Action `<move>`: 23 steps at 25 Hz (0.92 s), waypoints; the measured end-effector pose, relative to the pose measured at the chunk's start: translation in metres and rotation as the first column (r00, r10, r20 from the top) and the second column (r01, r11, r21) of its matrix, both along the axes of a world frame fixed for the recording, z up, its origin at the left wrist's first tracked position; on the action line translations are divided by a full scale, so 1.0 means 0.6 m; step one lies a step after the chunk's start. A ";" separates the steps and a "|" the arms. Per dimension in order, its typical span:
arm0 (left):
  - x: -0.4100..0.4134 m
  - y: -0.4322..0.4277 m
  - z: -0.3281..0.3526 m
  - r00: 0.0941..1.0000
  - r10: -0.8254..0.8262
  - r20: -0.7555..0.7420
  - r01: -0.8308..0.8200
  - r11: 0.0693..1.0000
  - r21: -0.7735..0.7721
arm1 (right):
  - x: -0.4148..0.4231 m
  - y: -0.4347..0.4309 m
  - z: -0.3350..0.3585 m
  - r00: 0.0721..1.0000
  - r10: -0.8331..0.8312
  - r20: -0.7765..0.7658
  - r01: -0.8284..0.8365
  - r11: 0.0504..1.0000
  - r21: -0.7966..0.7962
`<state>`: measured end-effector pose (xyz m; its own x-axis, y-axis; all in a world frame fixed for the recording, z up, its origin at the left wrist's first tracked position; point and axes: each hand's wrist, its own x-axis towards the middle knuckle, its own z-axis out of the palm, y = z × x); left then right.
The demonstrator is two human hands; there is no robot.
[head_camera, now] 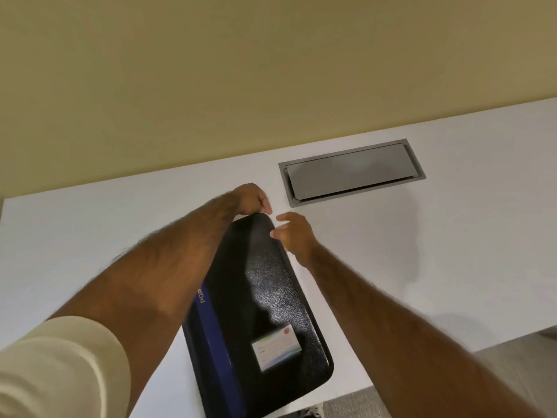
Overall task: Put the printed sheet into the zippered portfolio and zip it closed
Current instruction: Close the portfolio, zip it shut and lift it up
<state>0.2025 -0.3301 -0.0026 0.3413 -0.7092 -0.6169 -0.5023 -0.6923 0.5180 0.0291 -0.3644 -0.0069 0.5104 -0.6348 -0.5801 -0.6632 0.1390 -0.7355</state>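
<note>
A black zippered portfolio (259, 312) with a blue stripe and a small card label lies flat on the white desk (422, 251), its long side running away from me. My left hand (251, 200) pinches the far top edge of the portfolio with closed fingers. At the far right corner my right hand (294, 233) has its fingers curled against the edge; whether it holds the zipper pull is hidden. No printed sheet is visible.
A grey recessed cable hatch (351, 173) sits in the desk just beyond my right hand. A yellow wall (241, 70) rises behind the desk. The desk's near edge and grey floor (346, 405) show at lower right.
</note>
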 end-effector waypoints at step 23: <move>0.050 0.071 0.006 0.817 -0.359 0.452 0.457 0.881 -0.125 | 0.087 -0.028 -0.020 0.984 0.077 -0.160 -0.088 0.994 -0.066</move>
